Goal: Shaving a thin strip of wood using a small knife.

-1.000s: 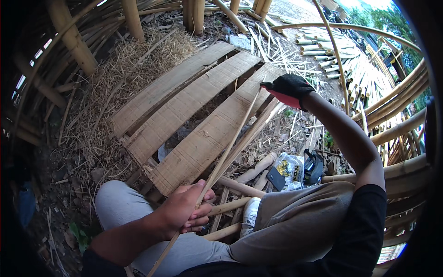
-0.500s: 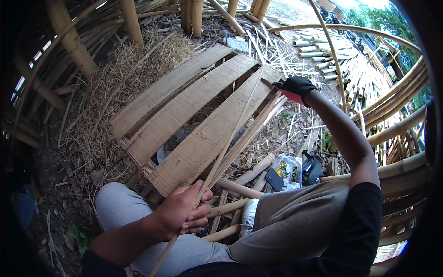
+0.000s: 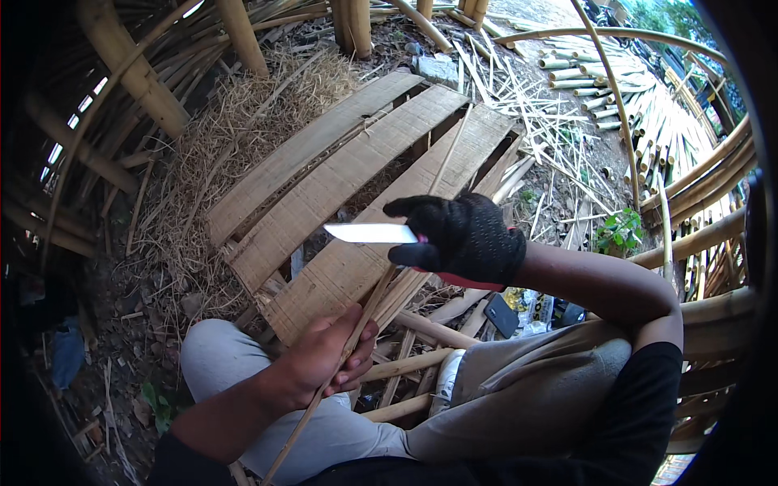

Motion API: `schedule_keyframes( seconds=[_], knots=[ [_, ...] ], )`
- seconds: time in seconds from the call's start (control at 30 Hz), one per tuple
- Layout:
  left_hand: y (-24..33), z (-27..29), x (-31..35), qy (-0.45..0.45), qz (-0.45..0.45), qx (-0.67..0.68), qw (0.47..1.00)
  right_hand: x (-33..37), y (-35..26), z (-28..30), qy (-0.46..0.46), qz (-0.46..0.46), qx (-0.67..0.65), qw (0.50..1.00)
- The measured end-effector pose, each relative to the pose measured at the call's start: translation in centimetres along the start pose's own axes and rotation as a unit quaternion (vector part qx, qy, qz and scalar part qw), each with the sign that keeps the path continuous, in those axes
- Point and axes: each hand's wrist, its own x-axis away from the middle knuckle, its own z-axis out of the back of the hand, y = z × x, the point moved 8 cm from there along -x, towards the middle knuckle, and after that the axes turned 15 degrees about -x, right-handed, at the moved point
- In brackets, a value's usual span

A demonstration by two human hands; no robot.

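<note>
My bare left hand [image 3: 328, 356] is closed around a long, thin bamboo strip [image 3: 374, 301], just above my lap. The strip slants up and away over the slatted wooden pallet [image 3: 320, 279], its far part lying along the nearest plank. A black glove with red on it covers my right hand [image 3: 466, 239], which grips a knife [image 3: 371, 233] above that plank. The bright blade points left, and its handle is hidden within the glove. Part of the strip passes out of sight behind the gloved hand.
Straw [image 3: 235, 146] is heaped left of the pallet. Cut bamboo poles [image 3: 592, 81] are stacked at the far right, with scattered slivers [image 3: 543, 138] nearby. Below my right forearm lie a dark flat object [image 3: 502, 316] and a clear plastic bag [image 3: 535, 312]. Bamboo framing curves around both sides.
My right hand has come back from the pallet's far right corner toward me, and the knife blade now shows. My left hand keeps its hold on the strip. The view has shifted slightly.
</note>
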Motion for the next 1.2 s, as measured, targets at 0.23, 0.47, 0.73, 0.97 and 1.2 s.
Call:
schedule_keyframes(
  seconds=[0.23, 0.47, 0.73, 0.97, 1.2],
  knots=[
    [-2.7, 0.3, -1.0, -0.011, 0.045, -0.042, 0.998, 0.7, 2.0, -0.9, -0.051, -0.022, 0.027, 0.998],
    [-6.8, -1.4, 0.3, -0.107, 0.118, -0.065, 0.985, -1.2, 5.9, 5.9, 0.107, 0.025, 0.101, 0.989],
    [-5.6, -4.2, 4.0, -0.141, 0.012, 0.027, 0.990, -1.8, 11.8, 8.4, 0.080, -0.172, 0.092, 0.978],
    [-5.3, -3.6, 5.3, -0.062, 0.036, 0.073, 0.995, 0.0, 10.1, 9.0, 0.227, -0.117, 0.077, 0.964],
    [-6.0, -3.8, 5.0, -0.034, 0.069, 0.031, 0.997, 5.0, 17.2, 6.3, 0.022, -0.488, -0.369, 0.791]
  ],
)
